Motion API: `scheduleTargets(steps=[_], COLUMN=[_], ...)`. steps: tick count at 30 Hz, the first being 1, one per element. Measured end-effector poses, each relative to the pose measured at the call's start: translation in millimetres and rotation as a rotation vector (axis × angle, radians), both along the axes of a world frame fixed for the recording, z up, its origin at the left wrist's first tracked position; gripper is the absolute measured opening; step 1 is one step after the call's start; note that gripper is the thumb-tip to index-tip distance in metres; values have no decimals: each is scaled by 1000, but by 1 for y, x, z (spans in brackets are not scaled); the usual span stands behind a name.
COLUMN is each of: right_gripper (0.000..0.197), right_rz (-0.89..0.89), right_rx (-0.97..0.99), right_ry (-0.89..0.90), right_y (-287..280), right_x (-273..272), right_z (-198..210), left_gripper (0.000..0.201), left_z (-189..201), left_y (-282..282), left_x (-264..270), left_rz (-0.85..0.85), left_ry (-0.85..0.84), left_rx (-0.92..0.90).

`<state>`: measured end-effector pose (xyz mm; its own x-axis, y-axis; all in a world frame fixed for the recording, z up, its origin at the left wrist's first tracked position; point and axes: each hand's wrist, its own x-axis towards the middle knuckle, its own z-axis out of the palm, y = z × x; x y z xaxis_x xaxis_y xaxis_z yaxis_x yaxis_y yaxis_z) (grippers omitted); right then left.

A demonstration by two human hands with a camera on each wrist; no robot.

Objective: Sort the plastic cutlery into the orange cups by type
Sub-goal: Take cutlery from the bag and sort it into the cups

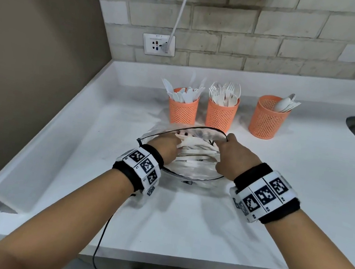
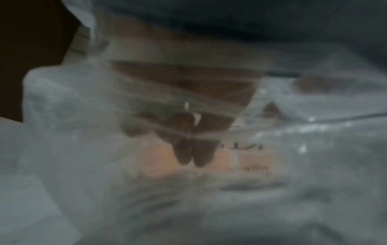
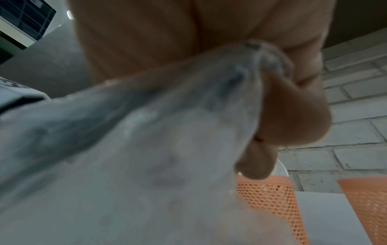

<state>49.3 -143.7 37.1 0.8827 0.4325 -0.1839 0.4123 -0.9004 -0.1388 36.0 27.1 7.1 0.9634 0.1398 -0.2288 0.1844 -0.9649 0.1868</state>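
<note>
The right hand (image 1: 235, 156) pinches the rim of the clear plastic zip bag (image 1: 191, 174), holding its mouth wide. The left hand (image 1: 165, 147) is inside among the white plastic cutlery (image 1: 194, 150); its grasp I cannot tell. Single out 1 piece, then lift toward the 3 orange mesh cups (image 1: 220, 115) at 12 o'clock.

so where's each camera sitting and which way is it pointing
Head: worn on the head, looking forward and down at the white counter, three orange cups, both forearms and the left hand.
Left wrist: blurred, looks along the fingers reaching inside the clear bag.
Right wrist: looks along the right hand pinching the bag's rim toward the brick wall and two cups.
Shared: the bag appears in all three views; the middle cup in the head and right wrist views.
</note>
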Motion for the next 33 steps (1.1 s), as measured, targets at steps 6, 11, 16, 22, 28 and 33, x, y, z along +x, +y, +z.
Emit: scheduleTargets(steps=[6, 11, 16, 22, 28, 33], right_gripper=[48, 56, 59, 63, 66, 65], right_rz=[9, 18, 14, 10, 11, 13], right_rx=[-20, -36, -53, -24, -23, -6], right_ry=[21, 23, 28, -19, -24, -22], right_y=[2, 2, 0, 2, 2, 2], right_x=[-1, 3, 6, 7, 14, 15], right_z=[-11, -19, -21, -20, -19, -19], left_gripper=[44, 35, 42, 43, 42, 37], left_z=[-9, 4, -2, -15, -16, -19], left_y=[-2, -5, 6, 6, 3, -2], left_x=[-6, -6, 6, 16, 20, 20], left_rz=[-88, -92, 18, 29, 13, -33], left_ry=[50, 130, 93, 98, 59, -17], left_rx=[38, -179, -82, 32, 53, 2])
